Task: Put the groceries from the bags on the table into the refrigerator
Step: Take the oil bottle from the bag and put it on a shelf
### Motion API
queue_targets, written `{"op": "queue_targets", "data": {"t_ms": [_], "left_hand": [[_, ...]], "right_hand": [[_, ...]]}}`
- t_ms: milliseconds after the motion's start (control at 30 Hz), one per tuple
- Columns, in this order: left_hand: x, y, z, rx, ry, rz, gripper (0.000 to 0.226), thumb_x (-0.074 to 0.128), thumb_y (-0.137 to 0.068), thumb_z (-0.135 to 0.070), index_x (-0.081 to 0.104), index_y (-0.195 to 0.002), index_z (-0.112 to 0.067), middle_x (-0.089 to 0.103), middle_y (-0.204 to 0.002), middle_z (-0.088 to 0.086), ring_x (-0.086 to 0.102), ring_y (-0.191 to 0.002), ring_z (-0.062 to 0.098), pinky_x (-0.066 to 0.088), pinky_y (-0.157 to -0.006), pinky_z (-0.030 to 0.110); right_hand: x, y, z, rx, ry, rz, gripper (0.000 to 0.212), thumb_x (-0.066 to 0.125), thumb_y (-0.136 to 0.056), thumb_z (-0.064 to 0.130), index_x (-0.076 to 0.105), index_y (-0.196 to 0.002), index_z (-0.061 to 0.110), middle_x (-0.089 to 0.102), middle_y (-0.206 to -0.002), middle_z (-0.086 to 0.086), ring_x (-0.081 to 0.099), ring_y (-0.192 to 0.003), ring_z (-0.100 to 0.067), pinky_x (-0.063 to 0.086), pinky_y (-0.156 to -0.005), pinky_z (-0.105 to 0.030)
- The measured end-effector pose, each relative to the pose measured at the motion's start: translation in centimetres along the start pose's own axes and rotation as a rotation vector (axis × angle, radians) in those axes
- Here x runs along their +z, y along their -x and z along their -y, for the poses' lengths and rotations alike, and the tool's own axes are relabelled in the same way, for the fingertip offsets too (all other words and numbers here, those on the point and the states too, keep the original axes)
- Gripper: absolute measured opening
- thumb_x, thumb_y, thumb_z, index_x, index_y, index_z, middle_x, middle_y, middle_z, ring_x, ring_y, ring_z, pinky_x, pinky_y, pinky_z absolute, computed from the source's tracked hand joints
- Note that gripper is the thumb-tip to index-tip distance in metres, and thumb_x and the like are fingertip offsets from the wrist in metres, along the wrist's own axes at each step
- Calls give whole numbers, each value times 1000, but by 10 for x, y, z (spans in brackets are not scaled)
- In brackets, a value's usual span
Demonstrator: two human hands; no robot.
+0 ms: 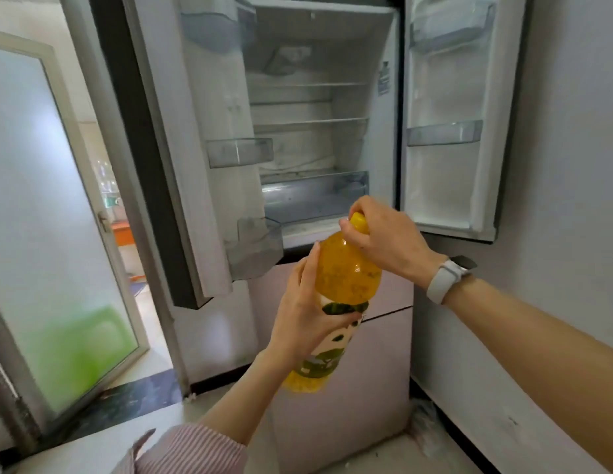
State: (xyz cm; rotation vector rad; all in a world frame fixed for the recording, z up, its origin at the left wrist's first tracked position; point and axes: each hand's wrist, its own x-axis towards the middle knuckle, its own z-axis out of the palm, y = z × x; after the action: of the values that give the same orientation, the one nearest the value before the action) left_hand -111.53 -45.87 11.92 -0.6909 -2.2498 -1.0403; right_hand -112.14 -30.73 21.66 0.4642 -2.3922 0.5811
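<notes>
I hold the orange juice bottle (346, 268) in both hands: my left hand (306, 316) wraps its labelled middle, my right hand (383, 237) curls over the yellow cap (359, 222). Its long axis tilts cap-first toward the open refrigerator (315, 131), whose shelves lie just beyond and above my right hand. The green-and-white label's (332, 350) writing is unreadable.

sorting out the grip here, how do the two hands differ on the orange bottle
The left hand wraps the orange bottle at its label, around the middle; the right hand curls over the yellow cap on top. The right wrist wears a white watch; the left wrist is bare. Both grip the same tilted bottle.
</notes>
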Motion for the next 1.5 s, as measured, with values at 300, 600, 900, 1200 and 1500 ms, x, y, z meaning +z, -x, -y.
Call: {"op": "queue_targets", "data": {"t_ms": [300, 600, 900, 1200, 1500], "left_hand": [[55, -192, 70, 211, -41, -93, 112, 83, -59, -42, 1, -135, -46, 22, -144, 3, 29, -125, 10, 38, -96, 29], [70, -352, 75, 408, -196, -304, 112, 84, -60, -41, 3, -138, -37, 26, -149, 10, 37, -130, 28, 46, -92, 45], [62, -477, 71, 587, -413, -404, 110, 82, -59, -46, 6, -138, -35, 29, -150, 9, 47, -123, 33, 52, -79, 45], [71, -572, 79, 592, -602, -462, 113, 82, -55, -48, 5, -138, -37, 36, -147, 7, 55, -115, 31, 54, -58, 38], [97, -630, 126, 505, -668, -409, 115, 83, -50, -51, 13, -138, -29, 48, -139, 9, 65, -99, 29, 50, -49, 30]], "right_hand": [[17, -149, -89, -71, 28, -273, 21, 49, -91, 33, 51, -96, 12, 53, -87, -3, 55, -77, -24, 46, -68, -38], [-8, -266, -136, -161, 14, -627, 28, 45, -87, 33, 53, -94, 8, 48, -84, 0, 50, -71, -17, 41, -61, -28], [-32, -355, -191, -314, -104, -804, 29, 47, -87, 33, 53, -96, 6, 54, -89, -9, 48, -74, -16, 36, -57, -19], [-21, -432, -251, -385, -288, -840, 33, 47, -85, 42, 52, -102, 14, 44, -99, 6, 43, -83, -5, 35, -68, -5], [24, -483, -292, -348, -340, -750, 29, 52, -88, 40, 50, -107, 18, 40, -103, 10, 47, -96, -10, 42, -82, -23]]}}
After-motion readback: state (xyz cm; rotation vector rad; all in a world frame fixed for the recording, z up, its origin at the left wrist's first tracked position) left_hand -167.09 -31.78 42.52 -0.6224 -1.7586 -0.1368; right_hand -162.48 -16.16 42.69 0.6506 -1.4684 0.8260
